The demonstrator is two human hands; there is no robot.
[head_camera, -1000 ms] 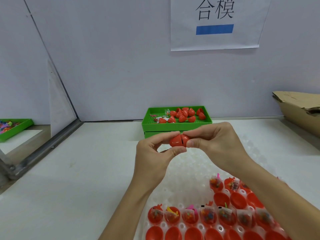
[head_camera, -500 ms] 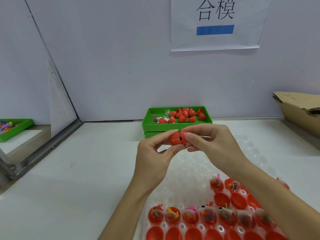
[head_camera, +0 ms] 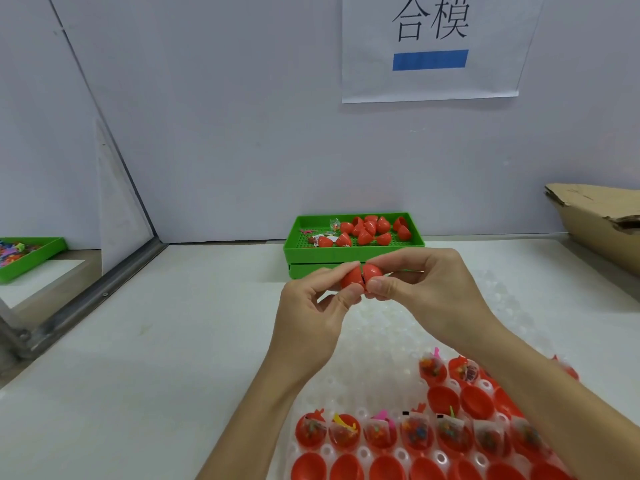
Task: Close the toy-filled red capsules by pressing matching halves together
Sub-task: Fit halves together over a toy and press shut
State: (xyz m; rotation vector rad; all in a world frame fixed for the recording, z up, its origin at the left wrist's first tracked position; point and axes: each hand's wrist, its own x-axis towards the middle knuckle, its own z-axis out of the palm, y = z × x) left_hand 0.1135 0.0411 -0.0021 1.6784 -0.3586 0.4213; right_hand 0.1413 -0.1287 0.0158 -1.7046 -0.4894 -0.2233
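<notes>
Small green tray (head_camera: 33, 252): at 9 o'clock on the far left, past a metal-framed divider (head_camera: 104, 289), holding a heap of mixed-colour toys.
Desk (head_camera: 156, 341): white, carrying everything else.
Left hand (head_camera: 311, 317): raised over the middle of the desk, thumb and forefinger pinching the left half of a red capsule (head_camera: 362, 277).
Red capsule: held in the air between both hands, in front of the large green tray; its two halves meet at a thin dark seam, nearly pressed together.
Right hand (head_camera: 426, 289): thumb and fingers curled round the capsule's right half, thumb tip just beside the left thumb.
Large green tray (head_camera: 353, 245): at 12 o'clock against the back wall, stacked on a second one, holding loose red capsule pieces and a few wrapped toys.
White holder tray (head_camera: 381, 327): under the hands, running to 5 o'clock; its near rows hold red halves, some filled with bagged toys, some bare.
Paper sign (head_camera: 431, 46): on the wall at 1 o'clock, with two characters and a blue bar.
Cardboard box (head_camera: 595, 216): at 3 o'clock, on the right edge.
</notes>
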